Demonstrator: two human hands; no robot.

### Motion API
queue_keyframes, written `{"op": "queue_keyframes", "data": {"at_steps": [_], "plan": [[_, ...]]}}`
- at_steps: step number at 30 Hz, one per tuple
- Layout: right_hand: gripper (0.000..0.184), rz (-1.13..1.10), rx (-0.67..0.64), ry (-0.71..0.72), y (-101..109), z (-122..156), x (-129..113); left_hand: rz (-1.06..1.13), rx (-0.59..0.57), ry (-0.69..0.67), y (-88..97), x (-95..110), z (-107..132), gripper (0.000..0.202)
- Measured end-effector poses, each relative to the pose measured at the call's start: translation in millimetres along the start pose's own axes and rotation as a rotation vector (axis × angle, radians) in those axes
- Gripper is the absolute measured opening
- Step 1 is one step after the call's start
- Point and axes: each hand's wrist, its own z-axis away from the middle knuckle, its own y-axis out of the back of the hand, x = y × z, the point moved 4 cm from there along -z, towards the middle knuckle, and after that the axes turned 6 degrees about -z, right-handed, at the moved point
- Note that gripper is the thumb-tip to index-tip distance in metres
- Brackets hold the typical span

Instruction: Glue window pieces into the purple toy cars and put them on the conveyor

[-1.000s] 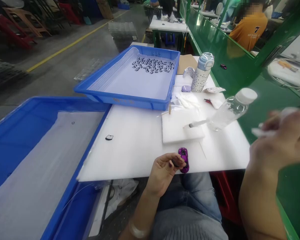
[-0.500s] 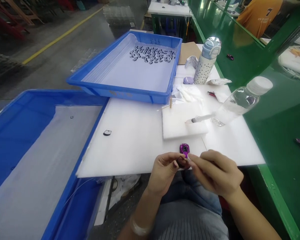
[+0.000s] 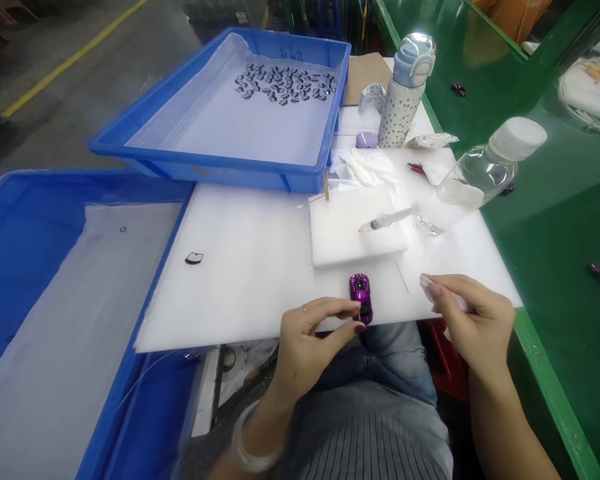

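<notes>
A small purple toy car [image 3: 361,293] lies near the front edge of the white foam board [image 3: 260,267]. My left hand [image 3: 310,340] pinches its near end between thumb and fingers. To the right, my right hand [image 3: 473,317] is closed on a small white wipe or swab, apart from the car. A syringe [image 3: 390,218] rests on a white foam pad [image 3: 353,230] just beyond the car. One small black part [image 3: 194,258] lies alone on the board's left side.
A blue tray [image 3: 215,170] with several small dark parts stands at the back. A large blue bin [image 3: 25,213] with a white liner is at left. A spotted bottle [image 3: 404,93], a clear plastic bottle [image 3: 485,170], a tissue [image 3: 370,170] and a green bench [image 3: 555,220] are at right.
My right hand came down from the far right to the car beside my left hand, then drew back to the right. The car now lies on the board under my left fingers.
</notes>
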Motion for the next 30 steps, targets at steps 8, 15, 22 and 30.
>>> {"op": "queue_keyframes", "data": {"at_steps": [8, 15, 22, 30], "plan": [[0.006, -0.024, -0.242, -0.074, -50, 18, -2, -0.648, 0.011, -0.521, -15.5, 8, 6, 0.020], [0.003, -0.006, -0.281, -0.131, -55, 20, -1, -0.610, 0.010, -0.373, -7.8, 3, 2, 0.027], [0.002, 0.015, -0.267, -0.091, -59, 21, -3, -0.622, -0.021, -0.332, -7.0, 2, 0, 0.027], [0.009, 0.066, -0.341, -0.078, -57, 16, -2, -0.610, -0.037, -0.258, -7.0, 3, -4, 0.027]]}}
